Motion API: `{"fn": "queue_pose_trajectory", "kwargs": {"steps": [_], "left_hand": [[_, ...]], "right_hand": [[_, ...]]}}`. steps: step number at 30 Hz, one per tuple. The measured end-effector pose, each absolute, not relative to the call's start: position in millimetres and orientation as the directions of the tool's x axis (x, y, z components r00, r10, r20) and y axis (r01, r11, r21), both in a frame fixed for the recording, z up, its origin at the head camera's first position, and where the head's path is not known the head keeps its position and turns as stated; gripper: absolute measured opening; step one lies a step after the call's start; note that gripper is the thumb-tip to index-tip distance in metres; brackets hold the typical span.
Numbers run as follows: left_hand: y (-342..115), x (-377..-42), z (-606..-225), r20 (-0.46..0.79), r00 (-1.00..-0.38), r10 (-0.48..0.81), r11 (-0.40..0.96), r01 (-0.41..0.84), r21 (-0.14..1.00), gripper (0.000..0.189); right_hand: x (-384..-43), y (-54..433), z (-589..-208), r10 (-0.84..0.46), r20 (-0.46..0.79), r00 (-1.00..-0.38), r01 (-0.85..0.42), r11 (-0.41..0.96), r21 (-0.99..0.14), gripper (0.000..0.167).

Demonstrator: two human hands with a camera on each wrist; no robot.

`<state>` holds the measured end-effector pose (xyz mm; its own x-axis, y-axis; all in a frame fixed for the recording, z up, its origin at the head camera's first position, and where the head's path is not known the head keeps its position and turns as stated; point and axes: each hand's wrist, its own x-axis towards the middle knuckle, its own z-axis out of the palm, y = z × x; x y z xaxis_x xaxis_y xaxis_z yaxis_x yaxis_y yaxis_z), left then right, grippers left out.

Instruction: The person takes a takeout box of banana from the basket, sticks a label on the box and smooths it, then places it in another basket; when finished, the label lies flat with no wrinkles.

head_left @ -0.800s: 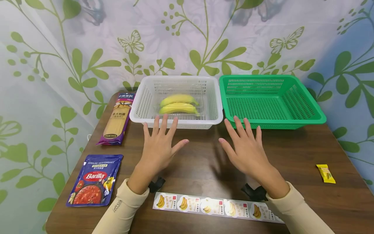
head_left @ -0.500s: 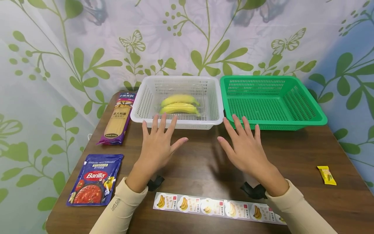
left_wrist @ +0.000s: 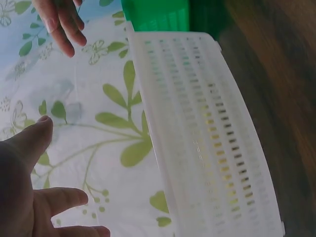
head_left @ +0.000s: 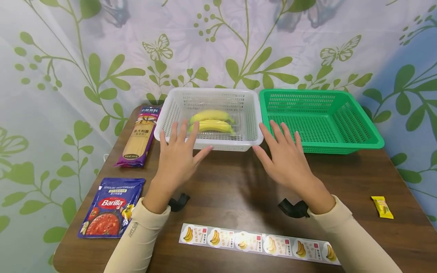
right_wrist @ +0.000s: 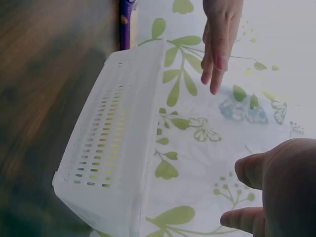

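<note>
Both hands hover above the table with fingers spread and nothing held. My left hand (head_left: pixel 177 159) is in front of the white basket (head_left: pixel 208 143), its fingertips overlapping the near rim in the head view. Inside that basket lie yellow bananas (head_left: pixel 211 126) in a clear plastic package. To the right, my right hand (head_left: pixel 285 161) is held out before the gap between the white basket and the green basket (head_left: pixel 341 146). Each wrist view shows the white basket's slotted wall, with yellow showing through, apart from the fingers.
A pasta packet (head_left: pixel 138 138) and a blue Barilla sauce pouch (head_left: pixel 110 208) lie at the left. Along the front runs a strip of banana stickers (head_left: pixel 256 242). A small yellow packet (head_left: pixel 382 207) lies near the right edge. A patterned cloth (head_left: pixel 218 45) hangs behind.
Both hands have moved slightly up and forward in the head view, the left one also a little leftward. More of the sticker strip's right end shows. The baskets and packets stay put.
</note>
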<state>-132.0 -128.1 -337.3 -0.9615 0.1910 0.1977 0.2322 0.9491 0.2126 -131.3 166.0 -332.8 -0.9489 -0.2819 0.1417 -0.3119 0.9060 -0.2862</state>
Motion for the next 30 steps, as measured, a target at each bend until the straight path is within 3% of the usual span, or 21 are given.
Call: {"fn": "queue_pose_trajectory", "kwargs": {"steps": [11,22,30], "left_hand": [[-161,-157,-354,0.257,-0.966,0.036,0.937,0.123,0.328,0.07],[-191,-173,-370,0.058,-0.994,-0.093,0.889,-0.057,0.454,0.082],[-207,-180,-372,0.014,-0.997,-0.08,0.885,-0.065,0.462,0.085]], "right_hand": [[-165,148,-340,-0.318,0.164,-0.934,-0.358,0.812,-0.461,0.066],[-204,126,-352,-0.354,0.115,-0.928,-0.355,0.751,-0.556,0.062],[-232,113,-359,-0.35,0.05,-0.935,-0.321,0.781,-0.535,0.066]]}}
